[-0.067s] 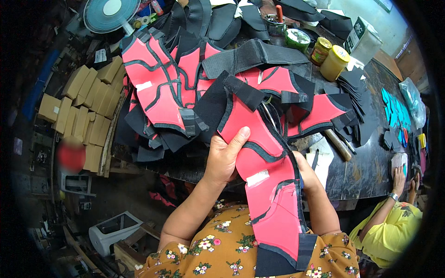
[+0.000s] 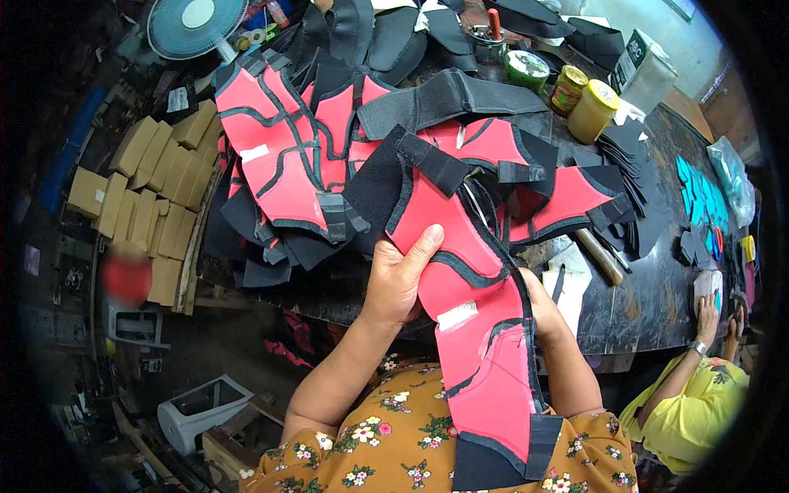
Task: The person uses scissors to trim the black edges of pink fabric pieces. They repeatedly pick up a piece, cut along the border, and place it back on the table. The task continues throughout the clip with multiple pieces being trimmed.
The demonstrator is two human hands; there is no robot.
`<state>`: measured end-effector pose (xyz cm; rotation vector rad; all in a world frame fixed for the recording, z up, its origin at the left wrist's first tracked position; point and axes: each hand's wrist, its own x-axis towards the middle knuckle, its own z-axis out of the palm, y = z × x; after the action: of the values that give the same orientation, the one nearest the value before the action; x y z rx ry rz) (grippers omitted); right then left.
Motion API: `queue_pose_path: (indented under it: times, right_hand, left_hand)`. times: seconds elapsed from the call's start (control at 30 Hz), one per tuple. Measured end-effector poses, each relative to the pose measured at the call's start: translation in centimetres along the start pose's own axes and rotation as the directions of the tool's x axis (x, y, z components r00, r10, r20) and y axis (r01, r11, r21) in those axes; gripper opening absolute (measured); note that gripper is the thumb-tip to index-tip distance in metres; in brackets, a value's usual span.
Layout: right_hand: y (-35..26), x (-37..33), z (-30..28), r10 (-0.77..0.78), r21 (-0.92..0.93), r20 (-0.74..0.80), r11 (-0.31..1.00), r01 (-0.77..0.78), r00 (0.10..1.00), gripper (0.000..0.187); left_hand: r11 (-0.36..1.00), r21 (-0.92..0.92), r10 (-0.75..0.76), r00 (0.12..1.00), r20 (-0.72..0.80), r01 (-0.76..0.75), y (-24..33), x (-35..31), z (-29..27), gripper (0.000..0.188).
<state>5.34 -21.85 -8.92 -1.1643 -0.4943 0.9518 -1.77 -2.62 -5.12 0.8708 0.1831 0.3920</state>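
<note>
At a scuffed black table (image 2: 641,316), fan (image 2: 197,29) beyond, left grip (image 2: 399,279) clamped on pink panel (image 2: 489,357), right grip (image 2: 540,302) unclear

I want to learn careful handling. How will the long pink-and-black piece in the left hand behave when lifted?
The pink-and-black piece looks thin, so it is probably light for its size. Seemingly soft sheet material, it may sag away from the left hand, which grips one edge.

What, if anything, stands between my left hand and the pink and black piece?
Nothing visible: your left hand grips the pink and black piece, thumb lying on its pink face. The fingertips are hidden behind it, so I can't tell there.
</note>
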Motion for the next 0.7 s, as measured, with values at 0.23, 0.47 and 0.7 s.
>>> queue_pose_path:
  times: [0.23,0.47,0.7]
  right_hand:
    - [2.1,0.2,0.2,0.0,0.051,-0.059,0.999,0.003,0.998,0.036]
    - [3.4,0.7,0.1,0.145,0.114,-0.126,0.985,-0.131,0.981,0.042]
    - [3.7,1.0,0.7,0.121,0.291,-0.125,0.953,-0.08,0.985,0.043]
  left_hand:
    - [1.0,-0.011,-0.008,1.0,0.021,0.008,-0.6,0.3,-0.2,0.024]
    - [1.0,-0.024,-0.014,1.0,0.011,0.015,-1.1,0.5,-0.2,0.026]
    - [0.998,-0.041,-0.054,0.998,0.018,0.055,-1.1,0.4,-0.3,0.031]
